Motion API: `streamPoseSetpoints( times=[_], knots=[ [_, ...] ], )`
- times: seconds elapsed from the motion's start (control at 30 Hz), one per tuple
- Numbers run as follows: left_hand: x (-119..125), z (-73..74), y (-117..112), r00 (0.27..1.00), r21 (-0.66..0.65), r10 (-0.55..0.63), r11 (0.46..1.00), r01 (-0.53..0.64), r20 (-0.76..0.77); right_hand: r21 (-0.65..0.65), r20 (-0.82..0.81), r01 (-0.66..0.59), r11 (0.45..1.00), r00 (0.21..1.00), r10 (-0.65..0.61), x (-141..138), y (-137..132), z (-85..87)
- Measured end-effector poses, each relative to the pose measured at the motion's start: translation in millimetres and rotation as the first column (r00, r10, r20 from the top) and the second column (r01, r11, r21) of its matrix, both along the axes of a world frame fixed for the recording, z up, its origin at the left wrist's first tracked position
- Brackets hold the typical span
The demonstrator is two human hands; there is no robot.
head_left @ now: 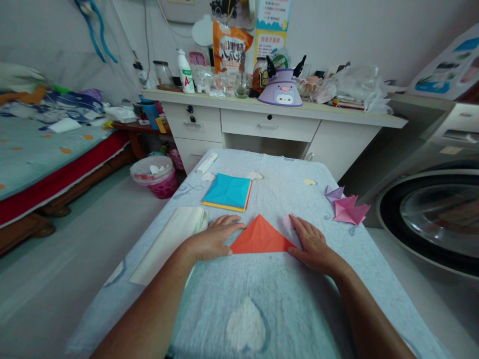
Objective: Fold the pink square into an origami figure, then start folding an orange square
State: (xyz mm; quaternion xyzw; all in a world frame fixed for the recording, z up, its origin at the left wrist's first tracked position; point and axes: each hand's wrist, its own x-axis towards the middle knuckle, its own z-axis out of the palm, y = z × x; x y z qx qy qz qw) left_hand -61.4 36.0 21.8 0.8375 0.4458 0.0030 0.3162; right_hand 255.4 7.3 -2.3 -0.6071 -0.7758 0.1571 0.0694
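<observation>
An orange paper folded into a triangle lies on the light blue cloth-covered table, its long edge toward me. My left hand lies flat with fingers stretched out, touching the triangle's left corner. At the right corner rests my right hand, also flat and open, fingers pointing away from me. Neither hand holds anything.
A stack of coloured paper squares, blue on top, lies beyond the triangle. Folded pink and purple paper shapes sit at the table's right edge. A cream folded cloth lies left. A cluttered desk, a bed, a pink bin and a washing machine surround the table.
</observation>
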Motion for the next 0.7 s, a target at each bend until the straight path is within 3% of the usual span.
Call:
streamPoseSetpoints(
  times=[0.3,0.57,0.7],
  knots=[
    [-5.8,-1.9,2.1,0.998,0.022,-0.049,0.999,0.049,0.024,-0.034,-0.056,-0.045,0.998,0.997,0.043,12.0,1.3,1.4],
    [3.1,-1.3,-1.8,0.999,0.054,0.027,0.998,-0.026,-0.027,0.113,-0.293,-0.068,0.991,0.951,0.098,15.1,3.4,-6.3],
    [11.4,-3.6,-2.2,0.994,0.129,0.089,0.987,-0.097,0.062,0.188,-0.321,-0.063,0.98,0.939,0.122,-0.4,-1.0,-4.4]
  ],
)
